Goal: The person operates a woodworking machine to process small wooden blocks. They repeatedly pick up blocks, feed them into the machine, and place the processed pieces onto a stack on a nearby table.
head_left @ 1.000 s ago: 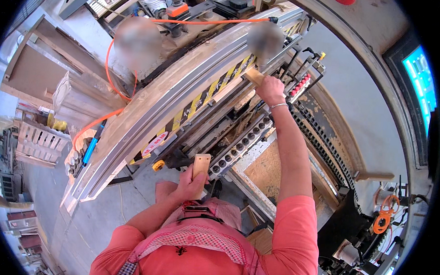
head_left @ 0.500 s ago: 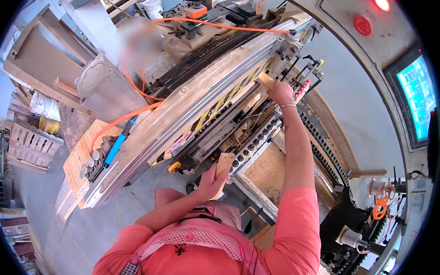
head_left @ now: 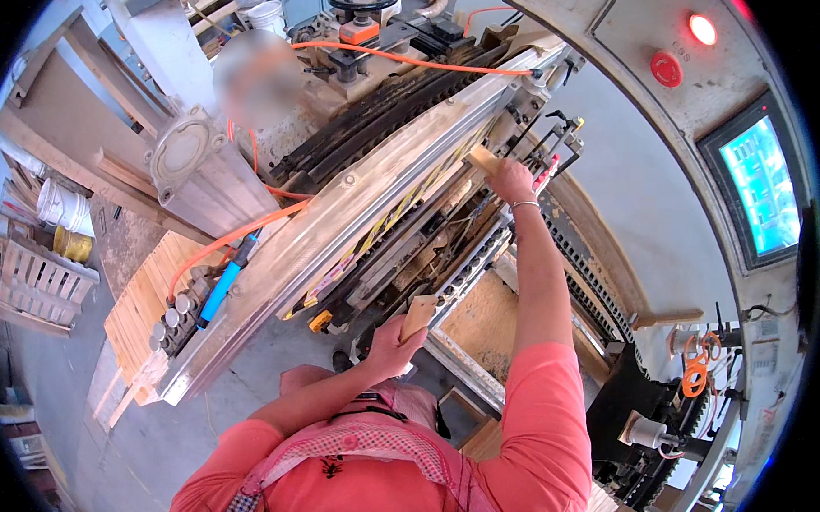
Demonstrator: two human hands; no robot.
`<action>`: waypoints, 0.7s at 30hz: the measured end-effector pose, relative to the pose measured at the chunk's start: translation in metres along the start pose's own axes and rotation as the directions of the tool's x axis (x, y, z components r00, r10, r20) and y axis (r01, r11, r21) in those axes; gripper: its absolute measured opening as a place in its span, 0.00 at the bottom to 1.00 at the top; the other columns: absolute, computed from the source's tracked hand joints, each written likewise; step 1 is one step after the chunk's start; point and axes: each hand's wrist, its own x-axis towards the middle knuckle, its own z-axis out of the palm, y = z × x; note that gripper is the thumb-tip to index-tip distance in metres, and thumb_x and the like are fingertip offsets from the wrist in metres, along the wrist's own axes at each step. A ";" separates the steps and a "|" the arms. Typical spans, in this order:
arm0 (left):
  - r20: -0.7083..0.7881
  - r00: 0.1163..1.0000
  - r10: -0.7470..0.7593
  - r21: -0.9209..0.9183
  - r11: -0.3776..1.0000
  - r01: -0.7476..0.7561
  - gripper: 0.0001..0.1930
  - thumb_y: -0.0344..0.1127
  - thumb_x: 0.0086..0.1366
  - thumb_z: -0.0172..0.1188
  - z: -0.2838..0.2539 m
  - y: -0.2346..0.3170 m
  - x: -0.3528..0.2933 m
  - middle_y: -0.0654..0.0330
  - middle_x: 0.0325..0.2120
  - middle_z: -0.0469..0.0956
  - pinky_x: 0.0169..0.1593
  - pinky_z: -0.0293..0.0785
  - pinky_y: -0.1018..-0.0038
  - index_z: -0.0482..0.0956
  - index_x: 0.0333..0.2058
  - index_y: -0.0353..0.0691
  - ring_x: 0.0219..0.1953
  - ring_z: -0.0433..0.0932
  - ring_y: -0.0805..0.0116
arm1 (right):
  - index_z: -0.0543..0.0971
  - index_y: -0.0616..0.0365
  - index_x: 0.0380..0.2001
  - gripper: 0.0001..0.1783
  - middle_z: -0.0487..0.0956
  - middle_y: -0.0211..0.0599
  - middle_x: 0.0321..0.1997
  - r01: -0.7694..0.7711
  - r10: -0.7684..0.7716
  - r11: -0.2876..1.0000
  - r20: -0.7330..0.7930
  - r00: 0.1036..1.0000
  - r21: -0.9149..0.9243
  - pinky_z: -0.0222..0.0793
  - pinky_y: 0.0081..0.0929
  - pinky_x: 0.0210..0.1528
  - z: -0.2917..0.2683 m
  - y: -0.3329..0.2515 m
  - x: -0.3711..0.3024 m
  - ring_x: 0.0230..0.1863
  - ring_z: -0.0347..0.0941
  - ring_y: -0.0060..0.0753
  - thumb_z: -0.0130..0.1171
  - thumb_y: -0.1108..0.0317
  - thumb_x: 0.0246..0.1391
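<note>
A short, pale wooden board (head_left: 418, 316) stands up out of my left hand (head_left: 392, 347), whose fingers are wrapped round its lower part in front of my body. Farther off, my right arm is stretched out over the machine. My right hand (head_left: 512, 181) is closed on the end of another small wooden piece (head_left: 482, 158), which points left toward the machine's long beam (head_left: 340, 183). Whether that piece touches the machine, I cannot tell. Below and left of the right hand runs a rail with a row of dark round fittings (head_left: 471, 274).
On the right are a control panel with a lit screen (head_left: 761, 189), a red push button (head_left: 667, 69) and a glowing red lamp (head_left: 703, 30). An orange hose (head_left: 408, 59) crosses the machine's top. Pale boards (head_left: 146, 301) lie at left; a black chain track (head_left: 598, 294) runs right.
The whole view has shifted slightly. Both hands keep hold of their wooden pieces, and the left one's board leans a little more to the right.
</note>
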 end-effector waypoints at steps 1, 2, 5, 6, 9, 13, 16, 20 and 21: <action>0.012 1.000 -0.012 0.019 1.000 0.012 0.10 0.35 0.57 0.58 -0.001 0.000 -0.002 0.61 0.21 0.74 0.28 0.68 0.75 0.73 0.32 0.34 0.23 0.72 0.74 | 0.77 0.60 0.34 0.23 0.77 0.50 0.36 0.001 -0.001 1.000 0.011 1.000 0.018 0.70 0.38 0.44 -0.002 -0.001 -0.001 0.41 0.74 0.47 0.60 0.52 0.41; 0.024 0.999 -0.025 0.038 0.999 0.024 0.10 0.35 0.58 0.57 -0.002 0.000 -0.002 0.63 0.21 0.75 0.28 0.69 0.78 0.73 0.33 0.34 0.24 0.72 0.79 | 0.78 0.60 0.33 0.23 0.78 0.49 0.36 0.019 -0.019 1.000 -0.010 1.000 0.008 0.71 0.38 0.44 -0.003 -0.001 -0.002 0.41 0.74 0.46 0.59 0.50 0.41; 0.029 0.998 -0.049 -0.050 0.998 0.050 0.09 0.36 0.58 0.58 -0.004 0.006 -0.002 0.65 0.21 0.75 0.27 0.68 0.78 0.74 0.32 0.35 0.24 0.72 0.80 | 0.77 0.59 0.35 0.25 0.78 0.48 0.36 0.001 -0.001 1.000 0.009 1.000 -0.002 0.71 0.37 0.43 -0.006 -0.007 -0.003 0.41 0.74 0.45 0.60 0.49 0.41; -0.006 0.998 -0.062 -0.064 0.996 0.061 0.09 0.35 0.57 0.58 -0.003 0.018 -0.003 0.59 0.20 0.73 0.26 0.68 0.75 0.73 0.29 0.34 0.21 0.71 0.75 | 0.76 0.59 0.35 0.25 0.78 0.47 0.36 -0.005 0.005 1.000 -0.020 1.000 -0.005 0.71 0.37 0.42 -0.002 -0.005 -0.003 0.40 0.75 0.45 0.60 0.48 0.41; -0.003 0.998 -0.067 -0.062 0.996 0.066 0.08 0.35 0.57 0.58 -0.001 0.010 -0.002 0.60 0.19 0.73 0.26 0.68 0.75 0.74 0.29 0.35 0.21 0.72 0.76 | 0.75 0.58 0.36 0.25 0.78 0.47 0.35 0.019 -0.020 1.000 -0.020 1.000 -0.023 0.71 0.37 0.41 0.003 0.003 0.001 0.39 0.75 0.45 0.60 0.48 0.41; -0.044 0.998 -0.033 -0.025 0.999 0.032 0.10 0.34 0.57 0.58 0.000 0.007 -0.004 0.60 0.18 0.74 0.26 0.69 0.77 0.74 0.33 0.34 0.20 0.73 0.76 | 0.73 0.59 0.36 0.27 0.78 0.46 0.34 -0.014 0.014 1.000 -0.051 0.999 0.012 0.71 0.38 0.40 0.003 0.000 -0.001 0.38 0.75 0.45 0.61 0.48 0.41; -0.131 0.991 0.009 -0.009 1.000 -0.010 0.11 0.34 0.58 0.57 0.000 0.009 -0.008 0.62 0.19 0.75 0.27 0.69 0.78 0.73 0.36 0.34 0.22 0.73 0.77 | 0.72 0.60 0.38 0.28 0.78 0.46 0.34 -0.018 0.020 0.999 -0.041 0.999 0.034 0.71 0.37 0.40 0.002 0.001 -0.001 0.39 0.75 0.45 0.62 0.49 0.41; -0.169 0.978 -0.122 -0.327 0.943 0.061 0.12 0.33 0.60 0.54 0.006 0.027 -0.009 0.64 0.24 0.74 0.30 0.70 0.79 0.72 0.41 0.34 0.25 0.72 0.77 | 0.73 0.60 0.37 0.25 0.78 0.46 0.35 0.024 -0.024 0.999 -0.013 1.000 0.024 0.71 0.38 0.42 0.004 0.009 0.000 0.40 0.75 0.46 0.63 0.52 0.39; -0.151 0.977 -0.151 -0.388 0.918 0.082 0.12 0.34 0.61 0.53 0.006 0.029 -0.008 0.64 0.25 0.74 0.31 0.70 0.79 0.72 0.42 0.34 0.25 0.71 0.77 | 0.73 0.60 0.36 0.25 0.78 0.47 0.35 0.039 -0.040 0.999 0.005 0.999 0.013 0.71 0.38 0.42 0.004 0.011 0.001 0.40 0.74 0.46 0.63 0.53 0.38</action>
